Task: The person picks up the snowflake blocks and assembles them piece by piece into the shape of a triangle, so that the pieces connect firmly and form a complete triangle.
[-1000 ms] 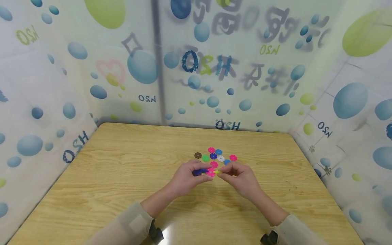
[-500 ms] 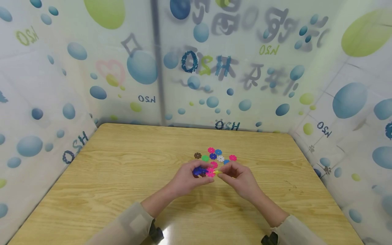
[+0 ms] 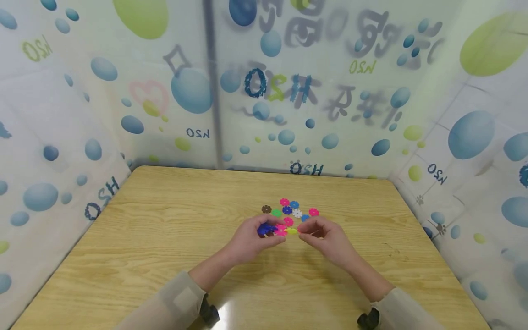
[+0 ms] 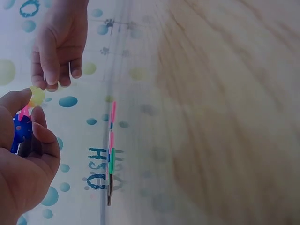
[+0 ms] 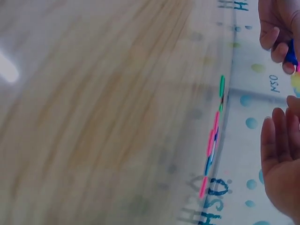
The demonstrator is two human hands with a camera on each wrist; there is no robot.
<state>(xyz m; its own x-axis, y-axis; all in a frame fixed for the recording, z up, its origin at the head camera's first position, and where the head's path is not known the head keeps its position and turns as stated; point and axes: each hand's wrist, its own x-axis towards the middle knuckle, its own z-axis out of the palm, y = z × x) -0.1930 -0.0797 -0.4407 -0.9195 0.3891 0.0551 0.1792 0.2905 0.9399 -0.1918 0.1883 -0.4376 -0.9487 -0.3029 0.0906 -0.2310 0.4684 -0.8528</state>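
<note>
My left hand (image 3: pixel 252 239) pinches a small cluster of joined flower-shaped discs just above the table: a dark blue disc (image 3: pixel 267 229), a pink disc (image 3: pixel 281 230) and a yellow disc (image 3: pixel 292 231) at its right end. In the left wrist view the blue disc (image 4: pixel 20 133) sits between thumb and fingers, with the yellow disc (image 4: pixel 36 96) sticking out. My right hand (image 3: pixel 327 238) hovers just right of the yellow disc, its loosely bent fingertips (image 4: pixel 51 84) at the disc's edge and holding nothing. The right wrist view shows its fingers (image 5: pixel 281 140) fairly straight.
Several loose discs lie on the wooden table (image 3: pixel 165 229) just beyond my hands: brown (image 3: pixel 266 209), green (image 3: pixel 277 213), white (image 3: pixel 297 213), pink (image 3: pixel 314 212) and others. Bubble-patterned plastic walls (image 3: pixel 62 151) enclose the table on three sides.
My right hand has drawn back slightly to the right and let go of the yellow disc, which now shows fully on the cluster. The left hand has tilted the cluster a little.
</note>
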